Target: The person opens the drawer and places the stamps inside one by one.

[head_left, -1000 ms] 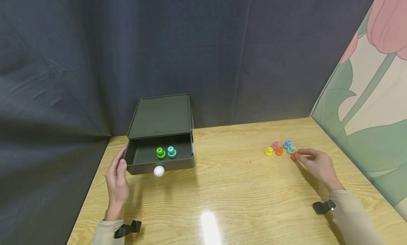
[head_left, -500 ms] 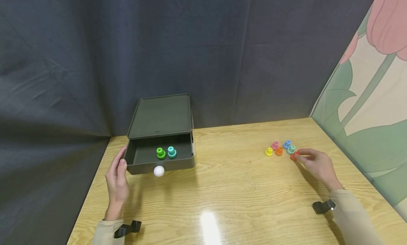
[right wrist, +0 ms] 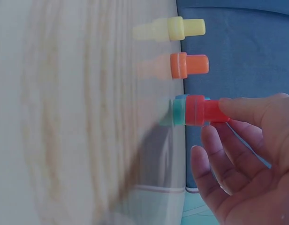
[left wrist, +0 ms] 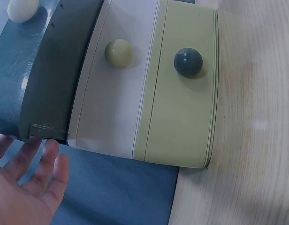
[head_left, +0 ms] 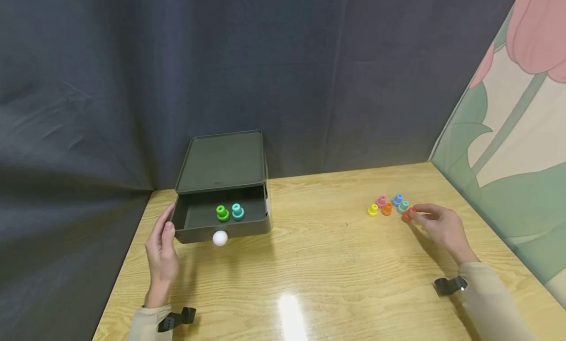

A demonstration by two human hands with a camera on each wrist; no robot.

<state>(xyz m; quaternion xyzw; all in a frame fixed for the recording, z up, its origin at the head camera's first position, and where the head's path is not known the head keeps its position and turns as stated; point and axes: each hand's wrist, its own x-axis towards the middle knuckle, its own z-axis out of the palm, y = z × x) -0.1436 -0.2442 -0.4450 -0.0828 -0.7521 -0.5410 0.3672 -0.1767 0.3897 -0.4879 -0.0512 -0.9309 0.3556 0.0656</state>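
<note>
At my right hand (head_left: 442, 225): fingers pinch red peg (head_left: 409, 213), just beside five loose pegs on table (head_left: 327, 262). Left hand (head_left: 161, 252) relaxed, touching open drawer (head_left: 221, 223); green, teal pegs inside. I judge six left.

wooden table (head_left: 336, 262) with drawer box (head_left: 221, 193), pegs (head_left: 389, 207)

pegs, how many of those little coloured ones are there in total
8. Two stand in the open drawer: green and teal. Six are on the table by the right hand: yellow, orange, pink, blue, mint and red, pinched in its fingers. The hand may hide more.
</note>
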